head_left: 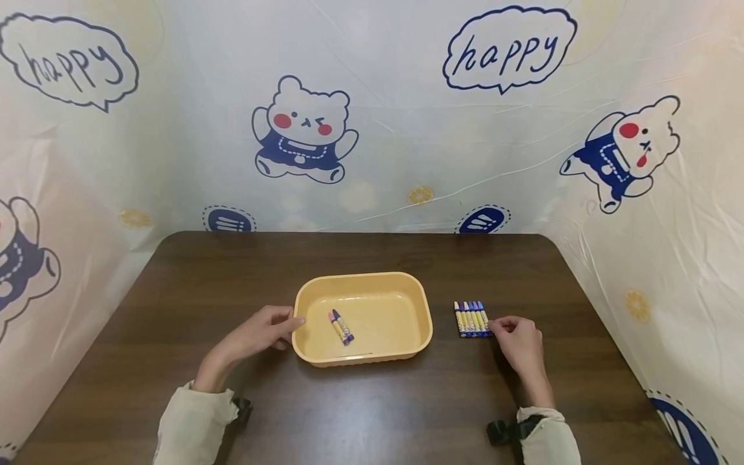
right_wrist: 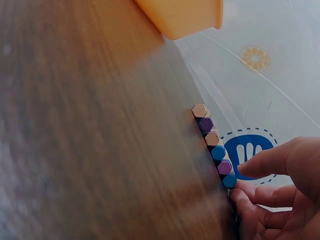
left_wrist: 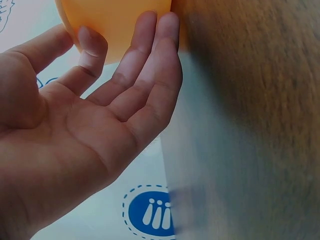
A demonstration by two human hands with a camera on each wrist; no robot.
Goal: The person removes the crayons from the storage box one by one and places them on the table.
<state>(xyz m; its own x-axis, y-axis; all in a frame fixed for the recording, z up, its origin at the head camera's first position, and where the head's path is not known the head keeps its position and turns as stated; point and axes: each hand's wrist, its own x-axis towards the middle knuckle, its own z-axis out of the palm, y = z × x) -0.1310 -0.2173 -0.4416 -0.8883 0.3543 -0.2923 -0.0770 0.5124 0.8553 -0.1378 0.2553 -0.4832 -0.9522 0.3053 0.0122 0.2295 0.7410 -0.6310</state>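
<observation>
A yellow plastic tray [head_left: 401,350] sits on the table with two crayons [head_left: 341,327] inside it, one pink-tipped and one dark blue-tipped. My left hand [head_left: 264,332] grips the tray's left wall, thumb over the rim and the other fingers along the outside. To the right of the tray, several crayons [head_left: 471,320] lie side by side in a tight row, their hexagonal ends [right_wrist: 212,139] facing the right wrist camera. My right hand [head_left: 519,339] pinches the blue crayon [right_wrist: 229,180] at the right end of the row between thumb and curled forefinger.
A dark brown wooden table [head_left: 360,413] carries everything, its far edge meeting a pale printed curtain [head_left: 383,129] with bears and lettering. Dark straps with small black devices [head_left: 498,433] sit on both wrists, below light sleeves [head_left: 192,423].
</observation>
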